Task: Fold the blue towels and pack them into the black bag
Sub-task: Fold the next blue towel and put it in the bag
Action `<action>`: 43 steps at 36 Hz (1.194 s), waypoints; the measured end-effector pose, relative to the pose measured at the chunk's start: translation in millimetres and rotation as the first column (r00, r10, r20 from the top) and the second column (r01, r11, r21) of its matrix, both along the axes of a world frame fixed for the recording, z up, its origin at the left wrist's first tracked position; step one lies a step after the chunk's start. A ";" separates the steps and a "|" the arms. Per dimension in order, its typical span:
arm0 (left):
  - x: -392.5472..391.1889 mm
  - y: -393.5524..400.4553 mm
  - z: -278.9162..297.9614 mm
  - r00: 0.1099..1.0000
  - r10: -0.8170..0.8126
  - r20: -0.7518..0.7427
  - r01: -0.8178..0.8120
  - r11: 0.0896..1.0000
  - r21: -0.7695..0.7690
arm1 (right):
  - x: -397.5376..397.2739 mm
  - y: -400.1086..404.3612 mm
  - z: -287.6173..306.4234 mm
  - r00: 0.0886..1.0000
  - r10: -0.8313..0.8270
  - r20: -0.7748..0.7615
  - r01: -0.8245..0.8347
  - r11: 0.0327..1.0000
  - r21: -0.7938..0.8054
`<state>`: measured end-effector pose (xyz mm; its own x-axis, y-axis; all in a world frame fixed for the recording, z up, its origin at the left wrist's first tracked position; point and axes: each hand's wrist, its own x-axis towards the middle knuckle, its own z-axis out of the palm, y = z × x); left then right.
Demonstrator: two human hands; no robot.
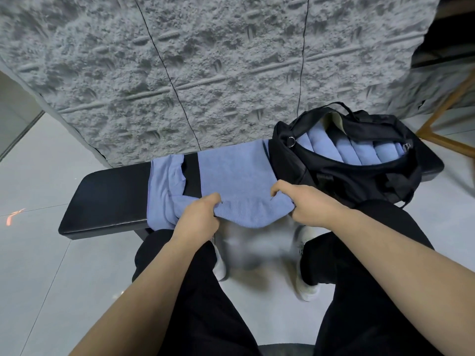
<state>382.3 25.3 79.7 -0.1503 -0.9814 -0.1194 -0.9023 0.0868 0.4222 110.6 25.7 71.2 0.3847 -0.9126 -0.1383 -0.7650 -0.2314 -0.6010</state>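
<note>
Head view: black padded bench [108, 196] is the reference. Black fabric duffel bag [359, 181] sits unzipped on the bench's right end, with a row of folded blue towels [359, 150] standing side by side inside and nearly filling the opening. Packing looks well along.

Left to do: blue knit towel [236, 176] lies spread flat across the bench middle, its far right corner touching the bag. Near edge hangs off the bench's front edge. Second blue towel [164, 186], crumpled, lies just beside it toward the bench's left, partly draped over the front. So at least two remain, by my read.

Left hand [198, 219] is closed, pinching the spread towel's near-left corner. Right hand [311, 204] is closed on the near-right corner, fingers curled over the cloth. Edge between them sags and bunches slightly. Looks like the first fold is starting.

Fabric is soft, thin, limp; wrinkles easily.
</note>
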 end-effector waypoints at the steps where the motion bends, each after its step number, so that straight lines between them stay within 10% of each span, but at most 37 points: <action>1: -0.6 0.2 0.6 1.000 0.001 -0.005 -0.001 1.000 -0.005 | 0.0 0.9 1.2 1.000 0.000 0.016 -0.001 1.000 0.009; 15: -3.4 5.2 0.9 0.996 -0.077 -0.050 0.075 0.997 -0.036 | 4.3 -2.8 -7.4 0.947 0.071 -0.314 -0.109 0.989 -0.104; 23: -6.5 5.1 -8.8 0.979 -0.147 0.143 0.154 0.987 -0.039 | 7.1 -5.1 -9.8 0.987 0.105 -0.121 -0.114 0.991 -0.075; 43: 1.9 2.4 -2.3 0.993 0.041 -0.109 -0.030 0.995 0.099 | 0.9 3.6 3.4 0.949 -0.106 0.298 0.051 0.981 0.189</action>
